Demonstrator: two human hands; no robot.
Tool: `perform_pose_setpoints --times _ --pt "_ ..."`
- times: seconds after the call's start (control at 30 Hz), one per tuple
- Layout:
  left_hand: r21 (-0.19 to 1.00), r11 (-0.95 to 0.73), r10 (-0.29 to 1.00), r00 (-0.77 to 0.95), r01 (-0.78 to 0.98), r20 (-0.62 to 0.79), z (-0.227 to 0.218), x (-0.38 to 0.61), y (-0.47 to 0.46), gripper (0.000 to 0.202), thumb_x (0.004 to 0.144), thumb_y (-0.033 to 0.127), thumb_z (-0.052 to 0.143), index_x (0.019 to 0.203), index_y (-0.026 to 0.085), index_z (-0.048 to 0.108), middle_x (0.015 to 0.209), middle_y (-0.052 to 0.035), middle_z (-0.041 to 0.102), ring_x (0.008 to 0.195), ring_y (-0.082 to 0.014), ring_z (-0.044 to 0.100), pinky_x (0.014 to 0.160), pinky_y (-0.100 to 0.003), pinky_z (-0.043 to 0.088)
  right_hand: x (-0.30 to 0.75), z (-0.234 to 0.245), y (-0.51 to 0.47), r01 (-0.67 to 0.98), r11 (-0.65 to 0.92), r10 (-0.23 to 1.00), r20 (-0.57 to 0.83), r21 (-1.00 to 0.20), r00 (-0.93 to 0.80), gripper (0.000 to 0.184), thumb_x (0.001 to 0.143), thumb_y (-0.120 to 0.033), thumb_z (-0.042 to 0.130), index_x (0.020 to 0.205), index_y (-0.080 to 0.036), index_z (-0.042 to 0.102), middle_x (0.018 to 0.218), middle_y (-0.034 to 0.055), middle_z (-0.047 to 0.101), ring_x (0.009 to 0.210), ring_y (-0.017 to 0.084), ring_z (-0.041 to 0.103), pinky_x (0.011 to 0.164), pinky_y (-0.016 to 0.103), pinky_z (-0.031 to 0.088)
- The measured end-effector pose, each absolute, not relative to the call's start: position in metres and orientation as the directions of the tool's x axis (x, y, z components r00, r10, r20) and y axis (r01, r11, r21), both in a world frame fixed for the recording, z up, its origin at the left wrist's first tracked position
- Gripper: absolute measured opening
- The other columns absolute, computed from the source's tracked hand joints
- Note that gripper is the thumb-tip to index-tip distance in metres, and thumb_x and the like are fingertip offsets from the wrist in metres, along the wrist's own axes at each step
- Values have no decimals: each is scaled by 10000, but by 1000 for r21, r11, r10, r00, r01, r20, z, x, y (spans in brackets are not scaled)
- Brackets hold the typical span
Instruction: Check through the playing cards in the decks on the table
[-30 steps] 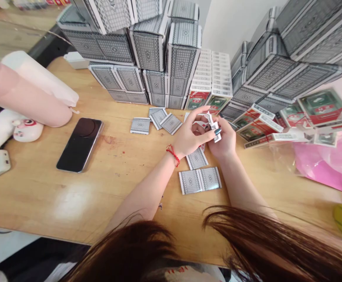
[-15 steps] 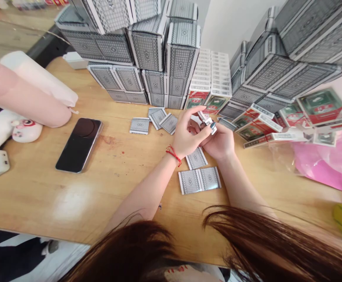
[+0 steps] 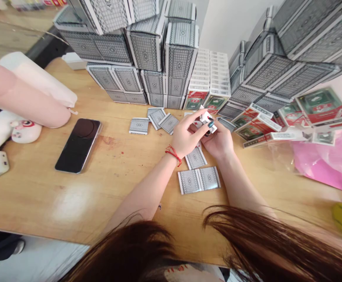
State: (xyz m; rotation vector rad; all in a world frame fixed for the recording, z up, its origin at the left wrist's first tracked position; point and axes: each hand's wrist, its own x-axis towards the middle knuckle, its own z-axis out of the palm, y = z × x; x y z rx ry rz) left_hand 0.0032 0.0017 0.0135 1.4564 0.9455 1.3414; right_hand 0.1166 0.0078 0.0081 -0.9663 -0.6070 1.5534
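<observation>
Between both hands are small playing cards (image 3: 208, 122), their faces partly showing. My left hand (image 3: 186, 132), with a red string bracelet (image 3: 173, 154) at the wrist, grips them with thumb and fingers. My right hand (image 3: 219, 140) cups them from the other side; its fingertips are mostly hidden. Just below the hands lies a patterned grey card pile (image 3: 196, 158), face down. Nearer me, two more face-down piles (image 3: 199, 180) sit side by side. Left of my left hand are several face-down card piles (image 3: 158, 118), some overlapping.
Tall stacks of grey patterned card boxes (image 3: 147, 51) stand at the back, with another stack (image 3: 272, 72) at right. Red and green card boxes (image 3: 255, 123) lean beside pink plastic (image 3: 324, 160). A phone (image 3: 78, 145) and a pink roll (image 3: 24, 94) lie at left.
The cards in the hands have shifted, and more of a card's face shows now. The hands stay nearly in place. At lower left, a dark-clothed leg and shoe on the floor have moved left.
</observation>
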Motion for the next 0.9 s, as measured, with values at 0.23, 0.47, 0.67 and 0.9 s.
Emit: perform_pose_setpoints --times 0.23,0.47,0.67,0.9 --pt "950 -311 948 82 24 308 15 2 -1 262 761 333 572 1005 237 579 1080 -42 589 1000 -189 522 832 -327 432 116 5 8 -515 -202 973 -232 -833 -5 47 711 -262 551 737 -229 530 740 -21 612 676 127 594 590 277 501" --pt "945 -307 952 54 109 302 15 1 -1 165 788 362 529 830 211 579 877 -35 606 818 -153 545 722 -281 434 113 5 8 -518 -182 973 -230 -836 28 50 681 -217 547 708 -215 505 662 -39 570 584 105 548 490 234 447" --pt "974 -217 972 -80 61 222 4 2 4 230 839 374 444 997 233 533 784 -12 567 688 -125 523 653 -266 425 105 6 4 -405 -112 983 -160 -907 87 63 684 -225 563 720 -228 512 590 -58 528 501 85 488 429 196 396" --pt "989 -145 982 -119 1 144 -6 4 10 316 847 379 442 1133 248 474 734 0 547 665 -122 531 657 -279 432 105 -2 6 -325 -79 987 -119 -942 105 78 705 -255 582 742 -227 520 553 -70 494 409 60 423 361 182 311"
